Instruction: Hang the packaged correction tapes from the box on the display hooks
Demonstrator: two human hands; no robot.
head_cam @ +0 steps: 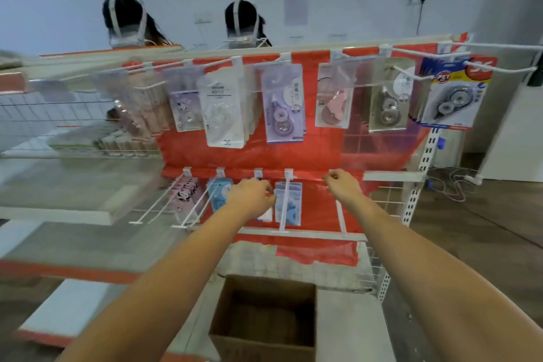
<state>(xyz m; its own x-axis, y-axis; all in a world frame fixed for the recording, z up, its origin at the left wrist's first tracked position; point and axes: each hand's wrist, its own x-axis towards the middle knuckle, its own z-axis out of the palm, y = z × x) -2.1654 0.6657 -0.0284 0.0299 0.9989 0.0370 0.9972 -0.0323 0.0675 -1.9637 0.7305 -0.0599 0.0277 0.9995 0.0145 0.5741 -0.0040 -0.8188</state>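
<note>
Packaged correction tapes hang on two rows of white hooks against a red back panel (320, 144). My left hand (252, 197) is at the third hook of the lower row, its fingers closed around a packet (265, 215) whose white lower edge shows below the hand. A blue packet (289, 204) hangs on the hook just to its right. My right hand (342, 183) pinches the base of a bare hook (340, 216) further right. The open cardboard box (264, 314) stands on the floor below, its inside dark.
The upper row holds several packets, among them a white one (224, 110) and a blue and yellow one (452, 94). A pink panda packet (185, 195) hangs at the lower left. Grey shelves (67, 185) extend left. Two people stand behind the rack (126, 20).
</note>
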